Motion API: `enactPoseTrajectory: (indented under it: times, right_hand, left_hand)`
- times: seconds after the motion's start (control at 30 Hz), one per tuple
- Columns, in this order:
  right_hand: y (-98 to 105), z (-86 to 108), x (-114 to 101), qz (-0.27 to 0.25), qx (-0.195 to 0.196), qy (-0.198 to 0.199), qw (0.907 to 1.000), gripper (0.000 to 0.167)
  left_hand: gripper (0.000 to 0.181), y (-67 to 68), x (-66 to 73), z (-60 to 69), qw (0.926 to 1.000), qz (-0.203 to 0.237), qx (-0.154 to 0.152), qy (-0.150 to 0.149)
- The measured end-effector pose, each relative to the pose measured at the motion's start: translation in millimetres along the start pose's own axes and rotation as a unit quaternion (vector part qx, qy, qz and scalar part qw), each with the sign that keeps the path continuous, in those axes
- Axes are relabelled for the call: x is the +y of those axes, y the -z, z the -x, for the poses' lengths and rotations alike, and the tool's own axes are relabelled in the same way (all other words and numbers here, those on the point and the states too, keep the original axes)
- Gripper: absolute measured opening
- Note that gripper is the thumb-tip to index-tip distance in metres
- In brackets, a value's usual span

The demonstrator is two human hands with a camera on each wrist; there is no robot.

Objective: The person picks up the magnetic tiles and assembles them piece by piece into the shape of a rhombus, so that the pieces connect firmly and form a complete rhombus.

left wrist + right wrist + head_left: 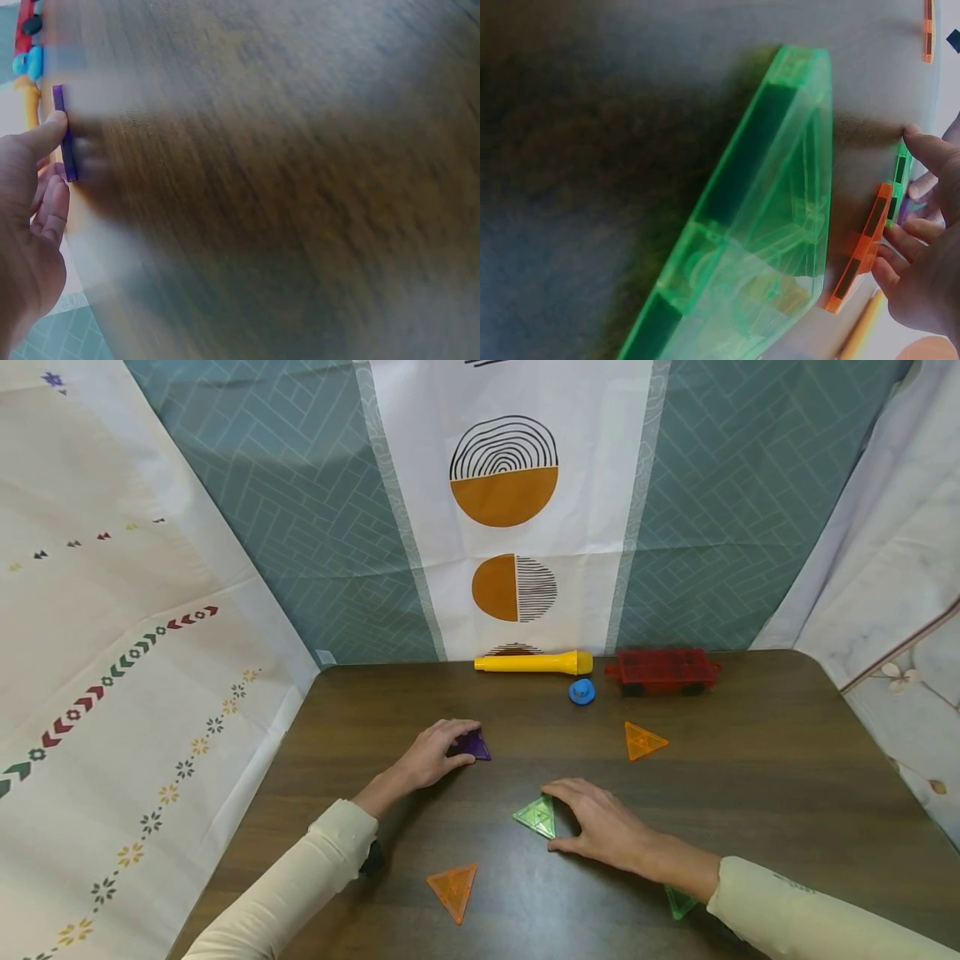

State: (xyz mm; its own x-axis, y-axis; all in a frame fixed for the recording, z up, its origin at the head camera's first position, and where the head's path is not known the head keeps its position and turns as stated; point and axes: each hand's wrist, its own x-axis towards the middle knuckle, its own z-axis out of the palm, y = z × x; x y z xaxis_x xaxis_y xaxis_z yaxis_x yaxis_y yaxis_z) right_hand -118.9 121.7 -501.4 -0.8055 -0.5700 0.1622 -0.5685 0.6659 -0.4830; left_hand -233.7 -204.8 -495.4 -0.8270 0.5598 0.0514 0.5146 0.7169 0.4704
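Observation:
My left hand (435,752) holds a purple triangular tile (474,745) between thumb and fingers at the left-middle of the table. In the left wrist view the purple tile (65,142) appears edge-on, the thumb on its near side. Nearer the centre, my right hand (600,822) spans a light green triangular tile (536,817), thumb at one corner and fingertips at another. Under the right wrist lies another green triangular tile (679,903), partly hidden; it looms large as a see-through green tile (780,202) in the right wrist view.
One orange triangular tile (453,890) lies near the front, another orange tile (643,741) at right-back. Along the back edge are a yellow stick with a wider end (528,663), a small blue round piece (581,692) and a red wheeled toy wagon (663,671).

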Motion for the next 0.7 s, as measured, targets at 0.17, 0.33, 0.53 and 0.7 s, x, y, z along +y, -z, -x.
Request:
enactPoseTrajectory:
  times: [0.17, 0.33, 0.53, 0.7]
  right_hand:
    - [-0.4, 0.4, 0.4, -0.004, 0.003, 0.001, 1.0, 0.078]
    - [0.0, 1.6, 0.3, -0.003, -0.002, 0.0, 1.0, 0.079]
    - [2.7, 1.8, 0.2, 0.009, -0.004, 0.007, 0.9999, 0.077]
    - [2.7, 2.1, 2.0, 0.009, 0.002, 0.01, 0.9999, 0.075]
  left_hand:
    - [0.057, 0.9, 0.3, -0.4, 0.9997, 0.019, 0.01, -0.01]
    - [0.056, 1.2, 2.3, -0.7, 0.9987, 0.031, 0.028, -0.03]
    - [0.06, 2.3, 5.0, -0.5, 0.9984, 0.03, 0.045, -0.018]
    - [0.052, 3.8, 6.3, -0.6, 0.9967, 0.048, 0.065, -0.002]
